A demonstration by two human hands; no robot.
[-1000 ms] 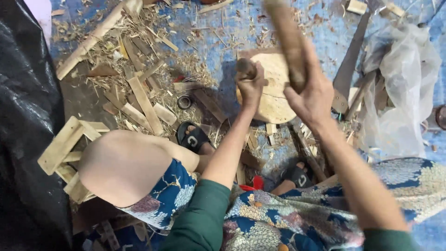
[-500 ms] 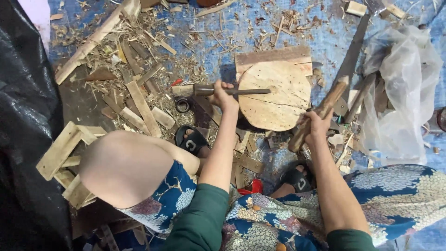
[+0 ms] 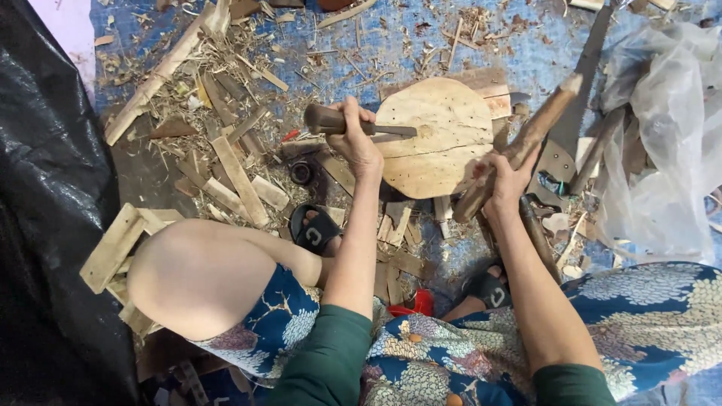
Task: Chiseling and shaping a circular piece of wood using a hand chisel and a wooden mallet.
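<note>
Centrally, a chisel (image 3: 353, 124) is being gripped by the left hand (image 3: 359, 143) against a round wooden disc (image 3: 436, 139); just right, a wooden club (image 3: 519, 146) is being clutched by the right hand (image 3: 505, 180).

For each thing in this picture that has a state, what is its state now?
left hand: closed on the chisel.
chisel: lying level, its blade tip on the wooden disc.
wooden disc: flat on the floor, a crack across it.
right hand: closed on the wooden club.
wooden club: tilted, raised over the disc's right edge.
</note>
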